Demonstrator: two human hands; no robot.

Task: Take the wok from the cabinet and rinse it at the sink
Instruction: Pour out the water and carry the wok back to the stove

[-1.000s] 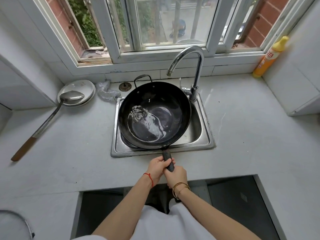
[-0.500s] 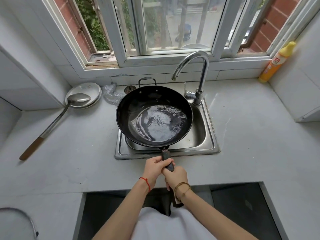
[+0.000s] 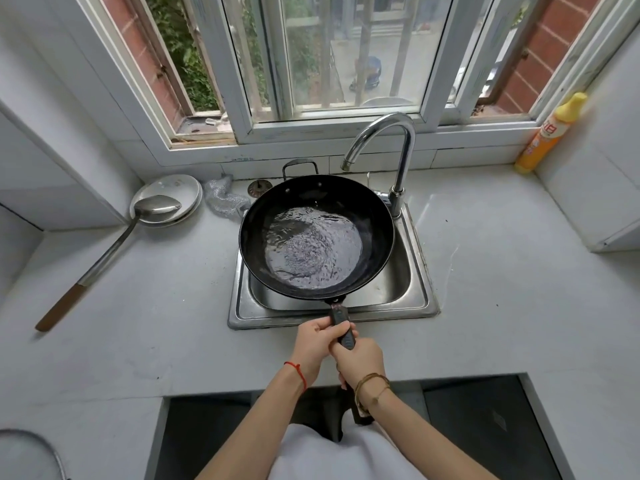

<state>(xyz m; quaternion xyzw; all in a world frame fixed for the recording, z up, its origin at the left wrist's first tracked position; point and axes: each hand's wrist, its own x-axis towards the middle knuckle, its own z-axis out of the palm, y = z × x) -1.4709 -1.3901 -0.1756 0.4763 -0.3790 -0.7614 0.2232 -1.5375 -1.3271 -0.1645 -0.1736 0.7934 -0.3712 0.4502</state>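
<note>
The black wok [image 3: 372, 216] hangs over the steel sink [image 3: 420, 299], held roughly level, with rippling water pooled in its bottom. Its long dark handle points toward me. My left hand [image 3: 317, 344] and my right hand [image 3: 360, 358] are both wrapped around that handle, the left one further forward. The curved chrome faucet [image 3: 401, 140] stands at the sink's back right, its spout above the wok's far rim; no water stream is visible. A small loop handle sticks up at the wok's far edge.
A metal ladle [image 3: 104, 251] with a wooden grip rests on a plate [image 3: 173, 188] at the left. A steel scourer [image 3: 223, 199] lies behind the sink. A yellow bottle [image 3: 550, 133] stands at the back right corner. The window sill runs behind.
The wok went from tilted toward the left to about level, and the water spread out across its bottom. Both hands kept their grip on the handle.
</note>
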